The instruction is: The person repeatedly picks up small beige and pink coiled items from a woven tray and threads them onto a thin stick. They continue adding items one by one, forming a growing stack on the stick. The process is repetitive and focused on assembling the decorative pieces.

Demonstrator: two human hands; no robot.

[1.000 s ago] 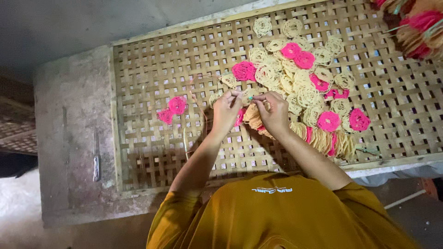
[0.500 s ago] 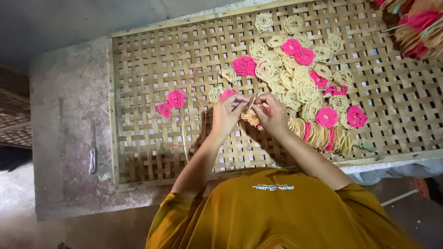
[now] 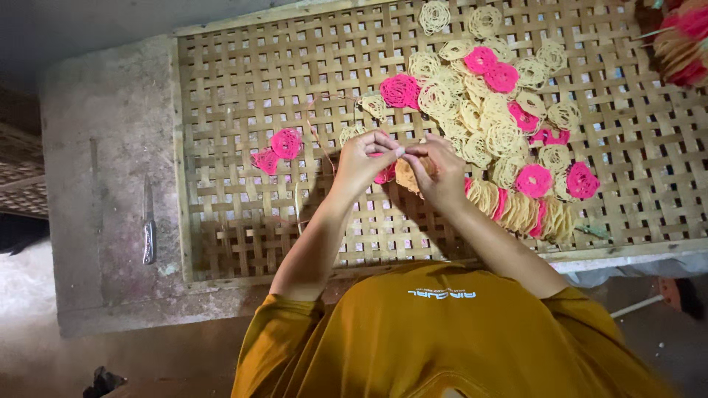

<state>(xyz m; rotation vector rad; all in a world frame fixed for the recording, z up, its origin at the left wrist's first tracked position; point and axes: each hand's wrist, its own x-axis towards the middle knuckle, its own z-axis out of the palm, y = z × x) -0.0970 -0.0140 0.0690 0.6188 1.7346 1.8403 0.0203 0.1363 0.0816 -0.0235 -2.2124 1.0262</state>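
Hands meet over woven bamboo tray (image 3: 243, 96).
Knife (image 3: 148, 228) lies on tabletop (image 3: 103, 147), left. Left hand (image 3: 365, 158) and right hand (image 3: 435, 169) are pinched fingertip to fingertip on a stack of lacy crackers (image 3: 405, 175); loose pink and cream crackers (image 3: 487, 125) spread right.

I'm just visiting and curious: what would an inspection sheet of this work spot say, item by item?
Surface: woven bamboo tray lying on a grey concrete slab.
Job's things: pink lacy discs and cream lacy discs spread on the tray; a stacked row of discs beside the right hand.
Clutter: knife on the slab.
Hands: left hand and right hand meet, fingers pinching something small, too small to tell.
Cables: nothing seen.
Surroundings: more discs at the top right corner; dim floor.
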